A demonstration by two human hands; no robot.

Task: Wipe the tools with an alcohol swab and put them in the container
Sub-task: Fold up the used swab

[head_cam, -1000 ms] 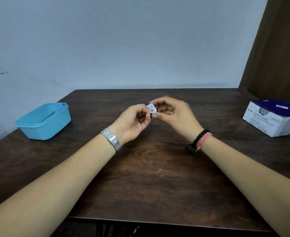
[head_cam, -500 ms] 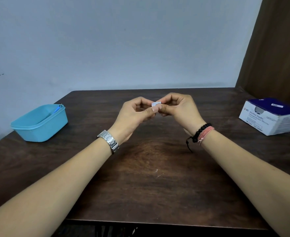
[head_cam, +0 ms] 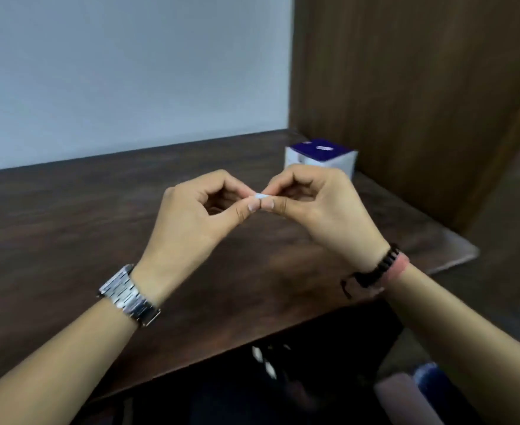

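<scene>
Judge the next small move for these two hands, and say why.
Probably pull the hands apart to tear the swab packet open: the left hand and right hand both pinch its small white edge, thumbs side by side, and no swab shows yet.

The right hand [head_cam: 320,204] hides the swab box's [head_cam: 321,156] front; items under the table [head_cam: 68,228] are blurred.

A small white swab packet [head_cam: 261,196] sits mid-frame, slightly right of centre. Only its top edge shows, pinched between fingertips.
</scene>
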